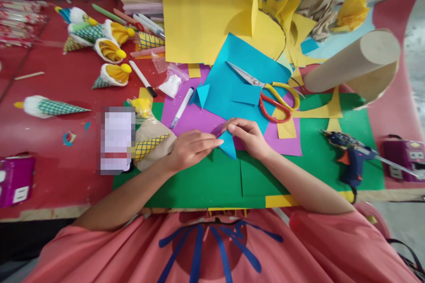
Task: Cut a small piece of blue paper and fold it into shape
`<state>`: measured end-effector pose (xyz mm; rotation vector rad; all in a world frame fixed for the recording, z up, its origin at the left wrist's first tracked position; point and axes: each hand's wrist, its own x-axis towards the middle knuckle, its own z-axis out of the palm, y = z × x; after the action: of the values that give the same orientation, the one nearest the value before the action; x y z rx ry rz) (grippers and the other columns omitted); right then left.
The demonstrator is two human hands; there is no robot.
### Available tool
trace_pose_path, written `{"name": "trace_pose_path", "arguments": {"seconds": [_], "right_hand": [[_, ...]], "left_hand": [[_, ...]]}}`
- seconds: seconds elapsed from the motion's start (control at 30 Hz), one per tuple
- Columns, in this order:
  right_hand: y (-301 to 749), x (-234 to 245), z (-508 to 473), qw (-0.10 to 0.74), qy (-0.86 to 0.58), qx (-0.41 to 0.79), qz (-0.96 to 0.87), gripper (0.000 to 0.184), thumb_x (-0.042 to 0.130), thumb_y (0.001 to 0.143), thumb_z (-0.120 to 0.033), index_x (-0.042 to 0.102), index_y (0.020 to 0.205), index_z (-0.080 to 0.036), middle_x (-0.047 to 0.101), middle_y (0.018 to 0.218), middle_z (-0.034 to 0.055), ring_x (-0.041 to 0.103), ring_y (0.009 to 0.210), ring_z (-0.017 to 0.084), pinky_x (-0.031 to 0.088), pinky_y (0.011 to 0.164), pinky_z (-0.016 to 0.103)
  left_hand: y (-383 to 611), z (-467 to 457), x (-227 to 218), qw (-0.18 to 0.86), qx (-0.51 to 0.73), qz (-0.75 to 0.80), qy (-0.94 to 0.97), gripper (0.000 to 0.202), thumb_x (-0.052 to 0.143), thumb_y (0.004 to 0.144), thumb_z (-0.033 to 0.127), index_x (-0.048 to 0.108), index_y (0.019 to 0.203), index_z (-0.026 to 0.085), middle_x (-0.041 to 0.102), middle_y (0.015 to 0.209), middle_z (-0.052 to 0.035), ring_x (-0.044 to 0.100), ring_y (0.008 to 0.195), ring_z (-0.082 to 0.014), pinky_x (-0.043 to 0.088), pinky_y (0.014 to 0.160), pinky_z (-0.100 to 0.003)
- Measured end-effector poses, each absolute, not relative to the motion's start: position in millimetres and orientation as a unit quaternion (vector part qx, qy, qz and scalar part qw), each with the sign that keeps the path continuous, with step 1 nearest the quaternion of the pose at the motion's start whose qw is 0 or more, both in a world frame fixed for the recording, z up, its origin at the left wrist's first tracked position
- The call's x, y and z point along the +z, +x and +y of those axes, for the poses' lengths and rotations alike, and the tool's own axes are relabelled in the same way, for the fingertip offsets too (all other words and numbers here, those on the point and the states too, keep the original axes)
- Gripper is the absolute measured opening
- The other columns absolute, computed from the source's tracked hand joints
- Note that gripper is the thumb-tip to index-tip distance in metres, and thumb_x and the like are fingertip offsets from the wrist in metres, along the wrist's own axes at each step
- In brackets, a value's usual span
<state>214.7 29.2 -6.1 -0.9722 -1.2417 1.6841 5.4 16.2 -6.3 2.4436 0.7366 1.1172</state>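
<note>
A small folded piece of blue paper (229, 143) is held over the purple sheet (192, 117) and the green sheet (212, 181). My left hand (191, 148) pinches its left side with the fingers pressed together. My right hand (247, 135) grips its top and right side, fingers curled on the paper. A larger blue sheet (239, 75) lies just behind, with yellow-and-red handled scissors (272, 95) resting on it. A smaller blue folded triangle (202, 94) lies beside a white marker (182, 107).
A blue glue gun (352, 157) stands at the right on the green sheet. A cardboard tube (355, 64) lies at the back right. Yellow paper (199, 24) is piled at the back. Several paper cones (109, 51) lie on the red table (49, 150) at the left, pens behind them.
</note>
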Motion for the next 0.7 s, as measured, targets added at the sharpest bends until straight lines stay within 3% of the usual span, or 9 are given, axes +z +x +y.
{"name": "trace_pose_path", "arguments": {"seconds": [0.13, 0.23, 0.37, 0.47, 0.57, 0.7], "right_hand": [[213, -10, 26, 0.452, -0.403, 0.637, -0.476, 0.029, 0.051, 0.092, -0.044, 0.063, 0.109, -0.023, 0.062, 0.089, 0.001, 0.055, 0.063, 0.008, 0.047, 0.061, 0.023], [214, -11, 22, 0.491, -0.4, 0.569, -0.524, 0.032, 0.046, 0.094, -0.044, 0.059, 0.117, -0.026, 0.059, 0.1, 0.0033, 0.056, 0.068, 0.01, 0.049, 0.064, 0.026], [216, -7, 16, 0.475, -0.359, 0.406, -0.694, 0.042, 0.058, 0.086, -0.049, 0.058, 0.119, -0.023, 0.062, 0.095, 0.0065, 0.057, 0.079, 0.017, 0.051, 0.07, 0.034], [215, -3, 14, 0.463, -0.35, 0.317, -0.75, 0.033, 0.066, 0.083, -0.035, 0.06, 0.113, -0.023, 0.064, 0.087, 0.005, 0.058, 0.075, 0.017, 0.052, 0.067, 0.032], [213, -2, 14, 0.469, -0.363, 0.302, -0.746, 0.018, 0.063, 0.085, -0.022, 0.064, 0.103, -0.022, 0.066, 0.086, 0.0052, 0.06, 0.076, 0.016, 0.052, 0.065, 0.03], [213, -2, 14, 0.476, -0.365, 0.308, -0.739, 0.013, 0.062, 0.086, -0.019, 0.066, 0.098, -0.022, 0.067, 0.086, 0.005, 0.063, 0.081, 0.016, 0.053, 0.069, 0.031]], "left_hand": [[7, 18, -3, 0.189, 0.417, 0.302, 0.836, 0.029, 0.062, 0.083, 0.008, 0.064, 0.109, 0.02, 0.075, 0.092, -0.0031, 0.07, 0.084, -0.0111, 0.053, 0.075, -0.021], [8, 18, -3, 0.186, 0.444, 0.346, 0.805, 0.029, 0.063, 0.082, 0.007, 0.065, 0.107, 0.021, 0.075, 0.092, -0.002, 0.07, 0.084, -0.0111, 0.055, 0.076, -0.021], [7, 18, -3, 0.183, 0.443, 0.377, 0.793, 0.025, 0.062, 0.083, 0.009, 0.067, 0.104, 0.021, 0.075, 0.092, -0.0015, 0.07, 0.084, -0.0119, 0.056, 0.076, -0.023], [7, 17, -4, 0.173, 0.437, 0.382, 0.796, 0.023, 0.061, 0.084, 0.01, 0.067, 0.104, 0.021, 0.075, 0.091, -0.0015, 0.07, 0.082, -0.012, 0.056, 0.075, -0.023], [8, 17, -3, 0.164, 0.433, 0.378, 0.802, 0.024, 0.062, 0.083, 0.009, 0.066, 0.104, 0.021, 0.075, 0.091, -0.0016, 0.07, 0.082, -0.0122, 0.055, 0.074, -0.024], [9, 17, -2, 0.149, 0.433, 0.374, 0.806, 0.022, 0.066, 0.081, 0.013, 0.066, 0.102, 0.021, 0.074, 0.088, -0.0016, 0.07, 0.08, -0.0128, 0.054, 0.072, -0.025]]}}
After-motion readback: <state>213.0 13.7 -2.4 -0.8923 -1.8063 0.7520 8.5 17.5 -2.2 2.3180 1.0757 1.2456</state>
